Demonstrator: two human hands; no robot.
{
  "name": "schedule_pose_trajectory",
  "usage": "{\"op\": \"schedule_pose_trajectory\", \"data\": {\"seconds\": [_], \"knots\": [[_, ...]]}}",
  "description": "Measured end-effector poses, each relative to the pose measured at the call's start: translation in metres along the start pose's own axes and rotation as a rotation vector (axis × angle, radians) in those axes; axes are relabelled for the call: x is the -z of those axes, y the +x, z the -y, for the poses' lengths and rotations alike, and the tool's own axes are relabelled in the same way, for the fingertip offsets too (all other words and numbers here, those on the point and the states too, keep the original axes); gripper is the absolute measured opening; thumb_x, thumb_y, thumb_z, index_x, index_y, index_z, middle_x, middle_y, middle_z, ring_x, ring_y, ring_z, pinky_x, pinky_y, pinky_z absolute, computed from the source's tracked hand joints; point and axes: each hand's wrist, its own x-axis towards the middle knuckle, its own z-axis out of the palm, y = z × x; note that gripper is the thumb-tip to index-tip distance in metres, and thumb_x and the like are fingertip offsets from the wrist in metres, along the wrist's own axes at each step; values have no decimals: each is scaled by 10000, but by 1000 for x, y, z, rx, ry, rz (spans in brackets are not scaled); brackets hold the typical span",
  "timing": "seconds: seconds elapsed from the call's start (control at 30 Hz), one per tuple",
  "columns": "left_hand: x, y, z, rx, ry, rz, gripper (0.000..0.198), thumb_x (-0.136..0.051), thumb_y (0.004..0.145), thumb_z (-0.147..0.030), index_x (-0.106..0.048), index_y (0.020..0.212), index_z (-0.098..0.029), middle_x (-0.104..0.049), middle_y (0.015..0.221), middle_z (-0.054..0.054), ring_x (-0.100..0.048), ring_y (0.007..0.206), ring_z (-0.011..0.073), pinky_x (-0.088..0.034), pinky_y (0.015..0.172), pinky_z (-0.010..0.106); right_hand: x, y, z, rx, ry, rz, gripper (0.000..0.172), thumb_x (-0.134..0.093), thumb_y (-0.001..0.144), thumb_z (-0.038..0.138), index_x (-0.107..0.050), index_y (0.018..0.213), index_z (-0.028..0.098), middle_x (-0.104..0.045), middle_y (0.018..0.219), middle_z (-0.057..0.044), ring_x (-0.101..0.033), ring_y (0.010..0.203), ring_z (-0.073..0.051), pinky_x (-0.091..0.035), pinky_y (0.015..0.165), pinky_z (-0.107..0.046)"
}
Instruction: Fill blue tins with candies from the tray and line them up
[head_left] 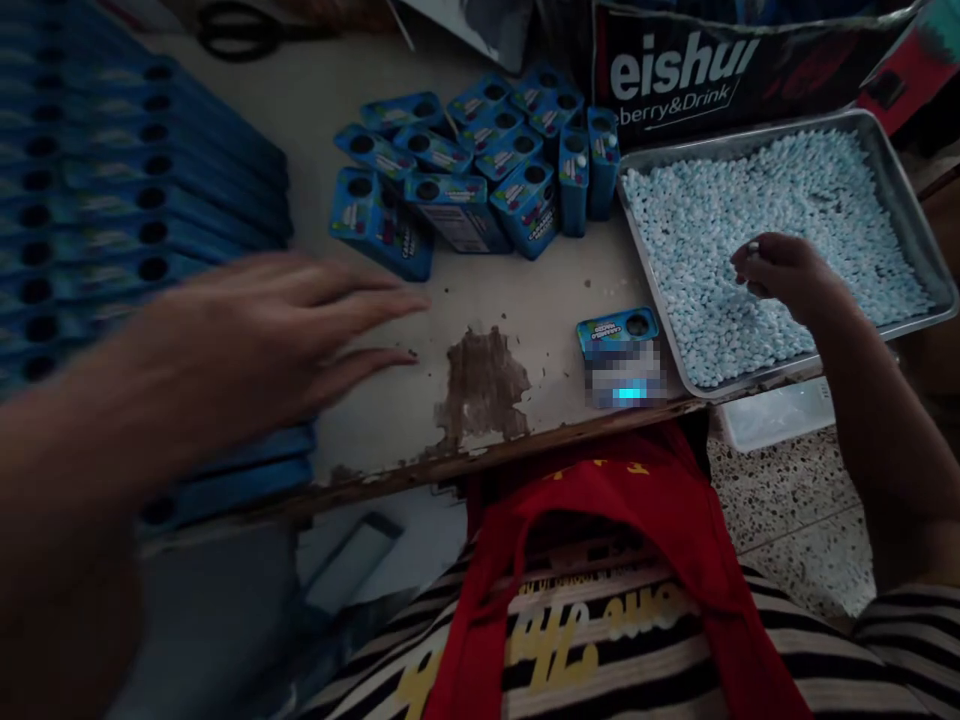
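Observation:
My left hand (270,310) is stretched out above the table, fingers extended and apart, slightly blurred, with nothing in it. It hovers right of the rows of blue candy boxes (112,210) and in front of a group of upright blue boxes (457,215). My right hand (780,270) is over the metal tray (652,270), its fingers pinched together on small white candies. Beneath it the tray is filled with small white and pale blue candies (720,330). One blue box (615,328) stands near the table edge, left of the tray; its lower part is pixelated.
A black printed carton (690,90) stands behind the tray. Black-handled scissors (247,30) lie at the back left. The wooden table edge (570,435) runs close to my red apron (600,500). A clear plastic container (780,415) sits below the tray.

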Motion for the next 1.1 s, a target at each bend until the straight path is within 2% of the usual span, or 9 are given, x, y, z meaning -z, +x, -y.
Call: {"op": "schedule_pose_trajectory", "data": {"seconds": [0.07,0.17,0.27,0.37,0.47,0.63,0.77,0.93,1.1], "knots": [[-28,-4,-10,-174,30,119,655,-600,1070,-853,-863,1413,-361,-855,1365,36,-810,1269,361,-640,1158,596,4,-11,-2,-65,88,39,195,-952,864,224,-775,945,212,-598,632,29,-454,575,-127,-323,540,-277],[-72,0,-26,-251,-33,126,497,-691,1120,-567,-776,1529,-300,-844,1396,91,-806,1282,368,-654,1147,566,5,-29,3,-74,164,62,251,-1002,860,244,-768,942,207,-588,650,24,-452,582,-117,-309,532,-282],[-106,6,-48,-105,-187,132,653,-880,1008,-434,-683,1615,-295,-814,1476,103,-797,1323,349,-669,1135,487,2,-43,11,-85,245,66,302,-1009,912,360,-745,913,214,-633,722,-13,-475,604,-117,-327,541,-286],[-129,7,-70,74,-304,99,813,-1006,905,-482,-641,1611,-313,-819,1423,93,-809,1285,333,-684,1092,441,-4,-50,18,-129,302,84,390,-1027,891,456,-722,868,213,-633,736,-22,-483,604,-115,-338,532,-279],[-145,5,-84,155,-404,42,816,-1036,870,-545,-639,1541,-304,-817,1369,79,-810,1252,316,-683,1092,433,-13,-52,24,-145,374,82,441,-1059,815,457,-690,855,218,-631,761,-7,-524,636,-115,-391,554,-265],[-164,5,-92,164,-526,1,768,-1034,876,-538,-635,1480,-282,-781,1423,109,-794,1268,326,-684,1074,457,-29,-53,51,-125,370,200,410,-1042,769,396,-718,965,238,-626,768,18,-553,686,-141,-448,613,-289],[-171,7,-90,118,-559,-14,622,-969,945,-496,-667,1444,-280,-778,1401,102,-785,1289,328,-675,1104,476,-44,-56,88,27,177,395,322,-946,893,471,-760,1021,242,-582,726,30,-497,668,-148,-394,609,-311],[-163,1,-79,122,-531,-49,491,-931,970,-405,-727,1398,-279,-778,1379,90,-786,1260,307,-671,1114,470,-62,-57,130,391,-310,454,187,-862,974,374,-796,1018,205,-616,795,28,-558,788,-148,-411,729,-296],[-150,-7,-65,180,-488,-73,504,-950,908,-322,-759,1374,-298,-782,1345,71,-790,1238,315,-671,1129,505,-71,-59,144,430,-455,466,93,-810,1003,285,-845,1040,208,-677,866,14,-623,853,-155,-436,809,-299]]}}
